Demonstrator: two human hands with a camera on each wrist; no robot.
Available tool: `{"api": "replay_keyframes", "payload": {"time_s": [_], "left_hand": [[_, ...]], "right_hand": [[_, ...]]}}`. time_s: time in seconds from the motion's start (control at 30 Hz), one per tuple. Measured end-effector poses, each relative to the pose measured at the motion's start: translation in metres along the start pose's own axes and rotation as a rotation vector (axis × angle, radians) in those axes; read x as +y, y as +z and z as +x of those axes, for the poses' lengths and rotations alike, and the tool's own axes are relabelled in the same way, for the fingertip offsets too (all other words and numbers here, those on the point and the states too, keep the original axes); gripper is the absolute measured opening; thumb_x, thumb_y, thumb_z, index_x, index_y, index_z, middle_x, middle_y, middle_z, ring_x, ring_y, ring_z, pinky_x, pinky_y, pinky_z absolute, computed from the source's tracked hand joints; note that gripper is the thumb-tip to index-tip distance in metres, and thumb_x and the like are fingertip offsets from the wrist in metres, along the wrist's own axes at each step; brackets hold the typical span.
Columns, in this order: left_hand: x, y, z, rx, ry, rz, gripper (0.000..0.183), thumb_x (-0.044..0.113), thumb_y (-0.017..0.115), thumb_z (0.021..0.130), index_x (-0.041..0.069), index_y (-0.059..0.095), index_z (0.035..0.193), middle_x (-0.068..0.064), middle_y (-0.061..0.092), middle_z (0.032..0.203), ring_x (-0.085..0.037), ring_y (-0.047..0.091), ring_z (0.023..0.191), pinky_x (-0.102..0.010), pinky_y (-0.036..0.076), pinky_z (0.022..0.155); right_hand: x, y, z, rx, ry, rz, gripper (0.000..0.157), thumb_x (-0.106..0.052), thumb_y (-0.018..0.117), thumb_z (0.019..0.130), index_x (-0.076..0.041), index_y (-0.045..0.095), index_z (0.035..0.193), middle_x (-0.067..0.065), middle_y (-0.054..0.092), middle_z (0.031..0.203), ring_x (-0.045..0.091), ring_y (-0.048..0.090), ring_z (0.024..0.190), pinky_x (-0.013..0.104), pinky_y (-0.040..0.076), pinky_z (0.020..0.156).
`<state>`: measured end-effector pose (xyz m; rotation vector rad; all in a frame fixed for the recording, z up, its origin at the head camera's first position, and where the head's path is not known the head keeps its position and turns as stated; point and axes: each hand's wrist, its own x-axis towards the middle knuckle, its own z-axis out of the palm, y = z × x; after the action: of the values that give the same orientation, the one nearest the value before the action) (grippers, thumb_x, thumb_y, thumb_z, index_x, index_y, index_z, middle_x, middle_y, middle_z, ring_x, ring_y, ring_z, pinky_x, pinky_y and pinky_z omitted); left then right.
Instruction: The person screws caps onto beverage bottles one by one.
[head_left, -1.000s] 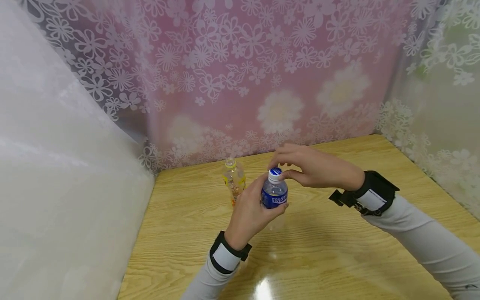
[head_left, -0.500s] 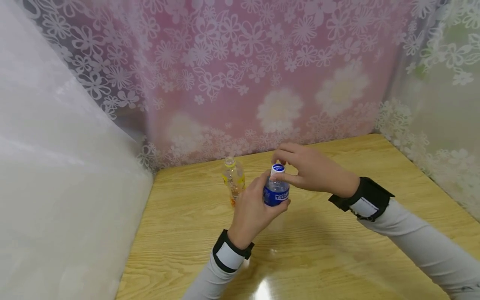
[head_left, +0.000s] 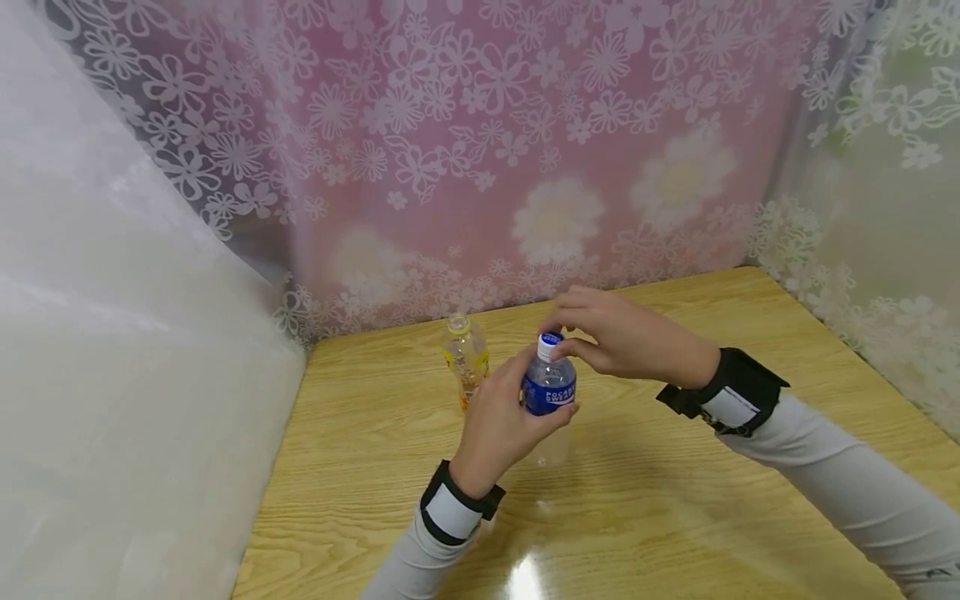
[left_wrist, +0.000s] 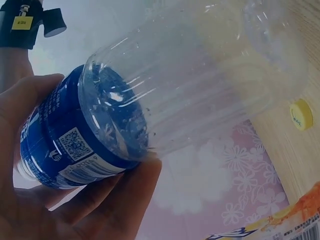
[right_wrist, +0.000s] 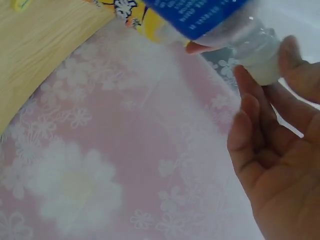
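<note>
My left hand grips a clear plastic drink bottle round its blue label, fingers on one side and thumb on the other. On the bottle's neck sits a white cap with a blue top. Thumb and fingertips of my right hand pinch this cap from the right, also seen in the right wrist view at the bottle neck. The left wrist view shows the bottle's see-through lower body below the label, with no drink visible in it.
Behind my left hand a second clear bottle with yellow-and-orange print stands on the wooden table, its mouth uncapped. A yellow cap lies on the tabletop. Flowered curtains close off the back, and a white sheet hangs at left.
Half a second ago the bottle was slightly higher and further right, with my right thumb across the cap's front. Now it is back lower left, and the thumb sits at the cap's right side.
</note>
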<state>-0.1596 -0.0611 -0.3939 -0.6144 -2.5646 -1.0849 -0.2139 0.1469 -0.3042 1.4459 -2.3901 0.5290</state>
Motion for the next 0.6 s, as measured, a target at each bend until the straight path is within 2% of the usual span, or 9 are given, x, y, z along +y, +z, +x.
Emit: {"api": "replay_keyframes", "payload": {"time_s": [0.23,0.3,0.37,0.43,0.53,0.6], "left_hand": [[-0.0010,0.0060,-0.0037,0.010,-0.025,0.060,0.080,0.056,0.079,0.082,0.019,0.051,0.147,0.001,0.070,0.120,-0.013,0.070,0.098,-0.030,0.058,0.074],[-0.0022,0.0052,-0.0045,0.013,-0.031,0.058,0.080,0.056,0.079,0.082,0.019,0.051,0.147,0.001,0.070,0.119,-0.013,0.070,0.098,-0.030,0.059,0.074],[-0.0037,0.0033,-0.0046,0.019,-0.033,0.049,0.080,0.055,0.080,0.082,0.020,0.051,0.147,0.001,0.070,0.120,-0.013,0.070,0.098,-0.031,0.059,0.074],[-0.0051,0.0011,-0.0040,0.021,-0.022,0.043,0.079,0.054,0.081,0.081,0.021,0.051,0.147,0.002,0.069,0.122,-0.012,0.070,0.098,-0.031,0.059,0.074],[-0.0065,-0.0016,-0.0030,0.002,0.010,0.033,0.078,0.054,0.080,0.082,0.024,0.050,0.147,0.005,0.068,0.123,-0.010,0.070,0.097,-0.028,0.058,0.072],[-0.0069,-0.0039,-0.0038,-0.012,0.027,0.020,0.078,0.055,0.080,0.082,0.025,0.049,0.148,0.005,0.067,0.124,-0.009,0.069,0.096,-0.026,0.057,0.071]], "right_hand": [[0.0007,0.0096,0.0005,0.024,-0.017,-0.204,0.026,-0.038,0.070,0.096,-0.013,0.062,0.096,0.000,0.053,0.090,0.014,0.045,0.082,0.032,0.044,0.070],[0.0012,0.0101,-0.0001,0.016,-0.015,-0.215,0.027,-0.039,0.069,0.097,-0.013,0.062,0.095,0.000,0.054,0.092,0.015,0.046,0.082,0.032,0.046,0.070],[0.0021,0.0092,-0.0015,0.007,0.006,-0.173,0.025,-0.038,0.070,0.097,-0.014,0.063,0.098,0.000,0.057,0.097,0.014,0.050,0.085,0.033,0.048,0.072],[0.0031,0.0070,-0.0032,-0.002,0.025,-0.103,0.023,-0.034,0.071,0.096,-0.015,0.067,0.108,0.000,0.061,0.107,0.014,0.055,0.092,0.035,0.051,0.077],[0.0030,0.0030,-0.0047,-0.019,0.039,-0.011,0.034,-0.034,0.071,0.097,-0.016,0.067,0.126,0.000,0.063,0.123,0.016,0.061,0.108,0.039,0.055,0.088],[0.0020,0.0011,-0.0048,-0.034,0.038,0.021,0.038,-0.036,0.069,0.098,-0.018,0.065,0.131,-0.001,0.062,0.128,0.018,0.061,0.115,0.041,0.055,0.092]]}}
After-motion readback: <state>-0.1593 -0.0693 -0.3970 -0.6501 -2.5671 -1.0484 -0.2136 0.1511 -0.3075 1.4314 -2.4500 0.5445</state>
